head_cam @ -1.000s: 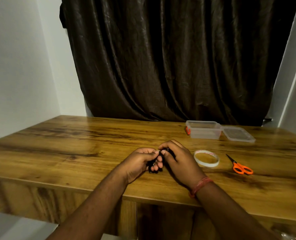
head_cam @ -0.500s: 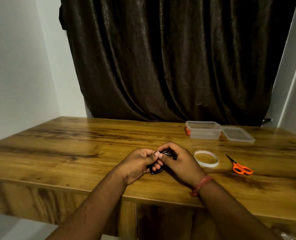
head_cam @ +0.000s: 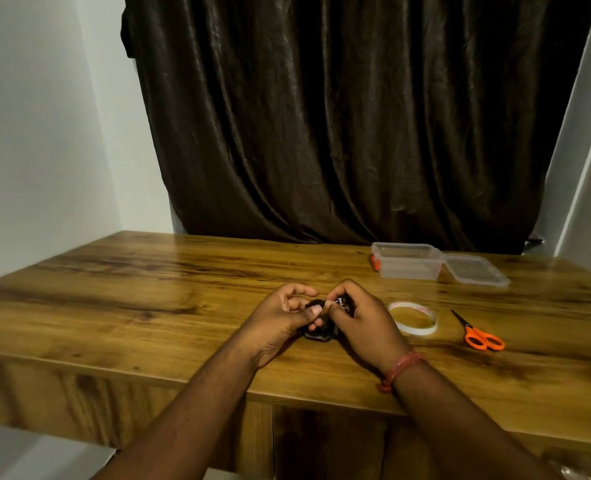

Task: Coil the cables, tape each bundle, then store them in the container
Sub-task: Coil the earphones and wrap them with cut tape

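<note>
Wooden table (head_cam: 148, 299), dark curtain (head_cam: 339, 116) behind: left hand (head_cam: 280, 320) and right hand (head_cam: 360, 317) pinch a coiled black cable (head_cam: 316, 332) between them; tape roll (head_cam: 413, 318) at the right hand's three o'clock.

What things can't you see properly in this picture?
- Black cable bundle, head view: mostly covered by the left hand and right hand; whether tape is on it cannot be told.
- Red-orange item: mostly hidden behind the clear container.
- Print on the tape roll: too small to read.
- Table: cut off by the right edge.
</note>
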Action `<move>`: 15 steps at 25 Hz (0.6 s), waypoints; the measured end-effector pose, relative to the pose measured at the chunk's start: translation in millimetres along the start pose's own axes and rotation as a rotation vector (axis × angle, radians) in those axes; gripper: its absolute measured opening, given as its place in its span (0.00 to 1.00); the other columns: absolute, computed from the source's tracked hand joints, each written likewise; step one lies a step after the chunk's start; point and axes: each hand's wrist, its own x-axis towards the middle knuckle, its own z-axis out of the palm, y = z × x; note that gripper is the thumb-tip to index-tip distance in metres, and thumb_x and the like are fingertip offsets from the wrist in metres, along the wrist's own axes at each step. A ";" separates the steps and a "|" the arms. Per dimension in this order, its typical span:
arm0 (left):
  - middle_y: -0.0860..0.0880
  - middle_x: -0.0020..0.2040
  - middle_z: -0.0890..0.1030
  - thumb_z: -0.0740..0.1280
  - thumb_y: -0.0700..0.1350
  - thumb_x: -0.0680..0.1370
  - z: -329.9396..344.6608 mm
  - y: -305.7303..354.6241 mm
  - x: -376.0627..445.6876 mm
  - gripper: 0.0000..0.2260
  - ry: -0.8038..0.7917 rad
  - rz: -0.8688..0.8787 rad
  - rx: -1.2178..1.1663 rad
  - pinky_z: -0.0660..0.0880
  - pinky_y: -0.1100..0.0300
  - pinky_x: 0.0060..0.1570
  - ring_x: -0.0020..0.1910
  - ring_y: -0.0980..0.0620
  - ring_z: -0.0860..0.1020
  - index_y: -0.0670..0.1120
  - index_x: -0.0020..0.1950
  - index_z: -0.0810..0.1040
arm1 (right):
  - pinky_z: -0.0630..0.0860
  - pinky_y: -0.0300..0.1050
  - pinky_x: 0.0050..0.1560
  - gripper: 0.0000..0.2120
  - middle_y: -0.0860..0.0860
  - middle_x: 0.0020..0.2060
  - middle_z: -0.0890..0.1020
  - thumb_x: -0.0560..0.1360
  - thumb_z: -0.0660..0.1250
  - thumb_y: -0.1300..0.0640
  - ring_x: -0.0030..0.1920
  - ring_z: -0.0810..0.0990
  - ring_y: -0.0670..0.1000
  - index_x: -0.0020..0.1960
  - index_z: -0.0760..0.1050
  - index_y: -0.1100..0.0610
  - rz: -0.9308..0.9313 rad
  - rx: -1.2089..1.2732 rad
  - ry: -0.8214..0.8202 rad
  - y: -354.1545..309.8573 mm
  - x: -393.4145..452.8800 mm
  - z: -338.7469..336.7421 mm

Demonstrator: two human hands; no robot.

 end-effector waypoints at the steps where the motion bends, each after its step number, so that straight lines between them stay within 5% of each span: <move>1: 0.46 0.41 0.82 0.67 0.29 0.76 0.5 -0.4 -0.5 0.14 -0.013 0.013 0.026 0.78 0.61 0.42 0.39 0.53 0.81 0.40 0.59 0.74 | 0.78 0.50 0.39 0.05 0.49 0.36 0.82 0.77 0.67 0.58 0.37 0.80 0.47 0.44 0.75 0.49 0.005 -0.005 0.020 0.7 0.5 -0.9; 6: 0.46 0.45 0.82 0.68 0.30 0.76 1.8 -0.9 -2.2 0.12 0.014 0.067 0.087 0.78 0.58 0.45 0.46 0.51 0.82 0.42 0.56 0.75 | 0.79 0.51 0.40 0.04 0.49 0.38 0.82 0.78 0.66 0.57 0.39 0.80 0.48 0.45 0.75 0.49 0.033 -0.007 0.070 0.5 0.2 -2.7; 15: 0.44 0.41 0.82 0.65 0.31 0.78 0.7 -4.6 0.5 0.07 0.006 0.109 0.066 0.77 0.62 0.41 0.38 0.53 0.80 0.39 0.54 0.74 | 0.76 0.40 0.38 0.05 0.47 0.39 0.81 0.78 0.66 0.57 0.40 0.80 0.45 0.47 0.75 0.47 0.045 0.004 0.042 3.5 1.7 -1.2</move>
